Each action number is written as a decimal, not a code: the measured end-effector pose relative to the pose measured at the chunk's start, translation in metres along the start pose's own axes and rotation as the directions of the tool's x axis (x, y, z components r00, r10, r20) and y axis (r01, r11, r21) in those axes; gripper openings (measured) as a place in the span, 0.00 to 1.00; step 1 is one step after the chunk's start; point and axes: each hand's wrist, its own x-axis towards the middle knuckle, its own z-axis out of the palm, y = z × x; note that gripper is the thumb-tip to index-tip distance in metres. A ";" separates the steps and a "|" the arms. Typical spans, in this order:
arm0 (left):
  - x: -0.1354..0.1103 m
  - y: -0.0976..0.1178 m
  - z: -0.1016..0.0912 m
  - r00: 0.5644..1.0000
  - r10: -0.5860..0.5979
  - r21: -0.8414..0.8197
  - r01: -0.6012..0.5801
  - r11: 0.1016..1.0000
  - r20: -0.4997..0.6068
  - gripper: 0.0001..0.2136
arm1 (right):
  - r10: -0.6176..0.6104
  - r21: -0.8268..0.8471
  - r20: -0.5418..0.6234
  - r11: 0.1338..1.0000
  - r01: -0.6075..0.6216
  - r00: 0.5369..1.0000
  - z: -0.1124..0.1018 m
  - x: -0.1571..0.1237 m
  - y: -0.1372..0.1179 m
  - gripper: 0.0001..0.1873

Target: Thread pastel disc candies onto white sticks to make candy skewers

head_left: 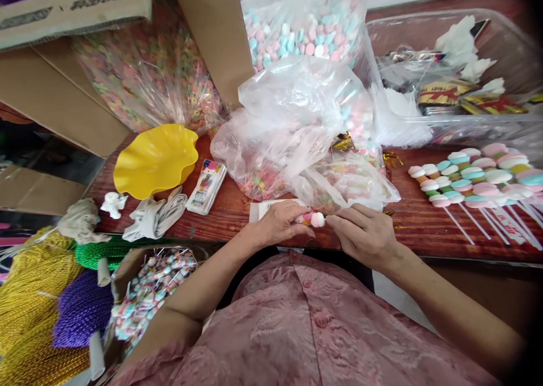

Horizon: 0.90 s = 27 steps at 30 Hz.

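My left hand (pixel 278 225) rests on the near edge of the wooden table (pixel 424 222), its fingers closed round a short stack of pastel candies (pixel 314 219). A pink-and-white candy shows at the stack's tip. My right hand (pixel 365 233) meets it from the right, fingertips pinched at that end candy. Whether a stick runs through the stack is hidden by my fingers. Just beyond both hands lie clear plastic bags (pixel 297 131) of loose pastel candies.
Finished candy skewers (pixel 470 177) lie in a row at the right. A yellow wavy bowl (pixel 155 160), a small packet (pixel 207 185) and crumpled cloth sit at the left. A clear tray (pixel 449 75), cardboard boxes and a box of wrapped lollipops (pixel 153 290) surround the table.
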 end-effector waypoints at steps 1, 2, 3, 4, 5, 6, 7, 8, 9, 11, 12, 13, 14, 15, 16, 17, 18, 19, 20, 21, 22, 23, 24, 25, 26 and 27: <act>0.000 0.002 0.001 1.000 -0.013 -0.015 0.013 1.000 0.004 0.24 | -0.010 0.025 0.000 1.000 0.010 1.000 0.003 0.003 0.000 0.11; 0.000 0.005 0.002 1.000 -0.022 -0.034 0.023 0.999 0.016 0.22 | -0.030 0.049 -0.001 0.998 0.030 1.000 0.005 0.005 0.001 0.11; 0.001 0.007 0.002 0.999 -0.031 -0.057 0.033 0.998 0.031 0.20 | -0.058 0.068 -0.003 0.996 0.058 0.998 0.007 0.008 0.001 0.10; 0.001 0.009 0.002 0.998 -0.041 -0.084 0.045 0.995 0.047 0.18 | -0.090 0.082 -0.005 0.993 0.090 0.996 0.008 0.011 0.001 0.10; 0.002 0.011 0.001 0.997 -0.054 -0.114 0.060 0.992 0.058 0.16 | -0.119 0.089 0.007 0.989 0.118 0.993 0.009 0.013 0.002 0.09; 0.002 0.013 -0.001 0.995 -0.072 -0.140 0.081 0.987 0.063 0.16 | -0.143 0.091 0.018 0.986 0.141 0.990 0.009 0.015 0.004 0.09; 0.002 0.015 -0.003 0.993 -0.099 -0.159 0.107 0.981 0.059 0.17 | -0.158 0.092 0.030 0.984 0.154 0.987 0.008 0.016 0.006 0.09; 0.002 0.016 -0.006 0.990 -0.130 -0.166 0.137 0.977 0.053 0.20 | -0.160 0.091 0.036 0.983 0.157 0.986 0.006 0.017 0.008 0.09; 0.002 0.016 -0.010 0.985 -0.160 -0.159 0.168 0.973 0.059 0.21 | -0.156 0.088 0.036 0.984 0.153 0.987 0.003 0.017 0.011 0.10; 0.000 0.017 -0.016 0.973 -0.209 -0.106 0.219 0.970 0.100 0.18 | -0.143 0.061 0.039 0.988 0.141 0.989 -0.004 0.018 0.016 0.10; -0.001 0.017 -0.018 0.966 -0.227 -0.066 0.236 0.969 0.121 0.15 | -0.140 0.037 0.043 0.990 0.139 0.989 -0.007 0.018 0.018 0.10; -0.002 0.017 -0.019 0.961 -0.243 -0.024 0.248 0.968 0.133 0.11 | -0.137 0.010 0.059 0.991 0.137 0.989 -0.010 0.018 0.020 0.10; -0.003 0.018 -0.019 0.958 -0.255 0.017 0.255 0.967 0.132 0.09 | -0.136 -0.009 0.078 0.991 0.137 0.988 -0.013 0.018 0.021 0.11; -0.004 0.019 -0.019 0.958 -0.265 0.056 0.260 0.964 0.113 0.09 | -0.130 -0.017 0.106 0.991 0.132 0.986 -0.014 0.019 0.021 0.11; -0.004 0.020 -0.018 0.959 -0.270 0.097 0.262 0.960 0.087 0.10 | -0.115 -0.014 0.141 0.993 0.118 0.983 -0.016 0.019 0.021 0.12; -0.004 0.022 -0.017 0.960 -0.272 0.140 0.261 0.955 0.066 0.11 | -0.093 -0.002 0.183 0.996 0.095 0.979 -0.016 0.019 0.021 0.13; -0.004 0.024 -0.015 0.962 -0.269 0.183 0.255 0.949 0.053 0.11 | -0.062 0.016 0.229 0.998 0.060 0.972 -0.017 0.020 0.021 0.14; -0.004 0.026 -0.014 0.964 -0.260 0.228 0.242 0.943 0.049 0.12 | -0.024 0.033 0.275 0.999 0.015 0.961 -0.017 0.021 0.021 0.14; -0.004 0.028 -0.013 0.968 -0.247 0.273 0.224 0.936 0.052 0.12 | 0.017 0.051 0.315 0.998 -0.035 0.949 -0.018 0.021 0.021 0.15; -0.004 0.030 -0.012 0.971 -0.231 0.316 0.202 0.927 0.057 0.12 | 0.054 0.072 0.347 0.994 -0.084 0.936 -0.019 0.022 0.022 0.15; -0.005 0.032 -0.012 0.975 -0.214 0.354 0.179 0.918 0.063 0.12 | 0.085 0.094 0.371 0.987 -0.128 0.925 -0.020 0.023 0.023 0.15; -0.005 0.033 -0.011 0.978 -0.198 0.385 0.158 0.909 0.066 0.12 | 0.106 0.112 0.392 0.980 -0.161 0.914 -0.021 0.025 0.024 0.15; -0.006 0.034 -0.011 0.981 -0.185 0.409 0.142 0.901 0.067 0.12 | 0.115 0.125 0.411 0.976 -0.181 0.905 -0.022 0.026 0.025 0.15; -0.007 0.034 -0.010 0.982 -0.179 0.427 0.134 0.894 0.067 0.11 | 0.112 0.131 0.428 0.974 -0.184 0.897 -0.022 0.028 0.025 0.15; -0.008 0.035 -0.009 0.982 -0.177 0.436 0.131 0.890 0.067 0.11 | 0.101 0.132 0.444 0.975 -0.176 0.890 -0.022 0.029 0.025 0.15; -0.008 0.035 -0.008 0.982 -0.178 0.436 0.131 0.890 0.069 0.11 | 0.087 0.127 0.459 0.979 -0.162 0.884 -0.022 0.031 0.023 0.15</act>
